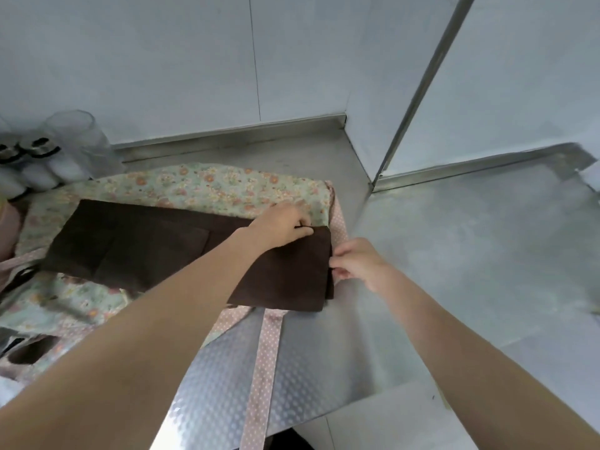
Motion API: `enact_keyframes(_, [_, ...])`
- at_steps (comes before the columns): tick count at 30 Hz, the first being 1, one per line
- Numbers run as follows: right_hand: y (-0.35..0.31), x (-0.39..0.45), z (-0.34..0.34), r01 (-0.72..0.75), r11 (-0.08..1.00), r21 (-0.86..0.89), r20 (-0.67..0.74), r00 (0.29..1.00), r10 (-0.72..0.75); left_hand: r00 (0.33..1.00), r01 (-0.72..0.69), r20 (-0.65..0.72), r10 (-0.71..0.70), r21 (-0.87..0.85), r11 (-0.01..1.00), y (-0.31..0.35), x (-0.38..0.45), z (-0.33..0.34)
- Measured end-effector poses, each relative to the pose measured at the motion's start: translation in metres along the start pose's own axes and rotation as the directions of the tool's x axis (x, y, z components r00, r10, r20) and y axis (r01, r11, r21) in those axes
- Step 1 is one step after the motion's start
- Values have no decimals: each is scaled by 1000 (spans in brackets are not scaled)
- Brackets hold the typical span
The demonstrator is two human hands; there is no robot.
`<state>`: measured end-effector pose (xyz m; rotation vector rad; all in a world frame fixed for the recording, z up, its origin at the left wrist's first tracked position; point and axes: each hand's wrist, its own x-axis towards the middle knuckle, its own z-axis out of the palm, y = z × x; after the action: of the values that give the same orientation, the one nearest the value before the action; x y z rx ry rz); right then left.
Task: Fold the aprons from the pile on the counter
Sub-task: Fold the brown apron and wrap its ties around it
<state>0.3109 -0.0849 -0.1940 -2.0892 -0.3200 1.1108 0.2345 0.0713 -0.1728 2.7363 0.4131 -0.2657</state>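
**Folding the brown apron: both hands at its right edge**

Lying nearest on the embossed metal counter (324, 368) is a pink dotted strap (264, 368), which runs from the near edge up under the fabric pile. Further in, the brown apron (146, 248) is spread flat, long side left to right, on top of a floral apron (201, 183); stitched pocket seams are seen on its left half. The brown cloth is doubled at its right end.

The right hand (355, 263) is held at the right edge of the brown apron, fingers curled, with the edge pinched between thumb and fingertips. Slightly farther, the left hand (284, 224) is laid on the far right corner of the same apron; its fingers are bent, and a fold of the cloth is pinched under them. The left forearm is crossed over the near part of the apron.

At the far left, clear glass jars (65, 147) with clip lids are lying on their sides against the pale wall panels (194, 60). More fabric is noted at the left edge; its details cannot be made out.
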Motion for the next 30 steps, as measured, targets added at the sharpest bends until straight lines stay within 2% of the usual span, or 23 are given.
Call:
enact_keyframes(3, [-4, -3, 2, 41, 999, -5, -6, 999, -41, 1000, 10, -6, -11, -155, 988, -7, 5, -10])
enact_keyframes(5, [-6, -9, 6, -7, 997, 79, 113, 994, -2, 999, 22, -34, -30, -212, 977, -10, 9, -13])
enact_keyframes(7, [-6, -15, 10, -54, 993, 106, 222, 975, 30, 1000, 16, -21, -20, -168, 986, -10, 10, -12])
enact_keyframes(9, [-5, -18, 9, -56, 993, 108, 225, 974, 31, 1000, 12, 22, -10, -111, 994, -7, 11, -5])
enact_keyframes(13, [-2, -24, 5, -152, 938, 310, 264, 962, 68, 996, 87, 31, -86, -25, 996, -8, 15, 11])
enact_keyframes(18, [-2, -28, 4, -184, 957, 223, 333, 937, 102, 989, 82, 131, -73, -60, 995, -7, 20, 12])
enact_keyframes(22, [-5, -29, 9, -100, 993, 57, 303, 950, 78, 961, 132, 261, -89, -152, 980, -7, 24, 9])
enact_keyframes(25, [-5, -28, 13, -100, 994, 54, 255, 963, 83, 932, 149, 356, -73, -189, 971, -7, 23, 3])
enact_keyframes(28, [-3, -28, 18, -110, 976, 185, 228, 971, 66, 952, 153, 296, -79, -238, 959, -10, 25, 1])
enact_keyframes(30, [0, -30, 19, -66, 982, 175, 200, 979, 31, 966, 174, 233, -109, -277, 945, -12, 26, 1])
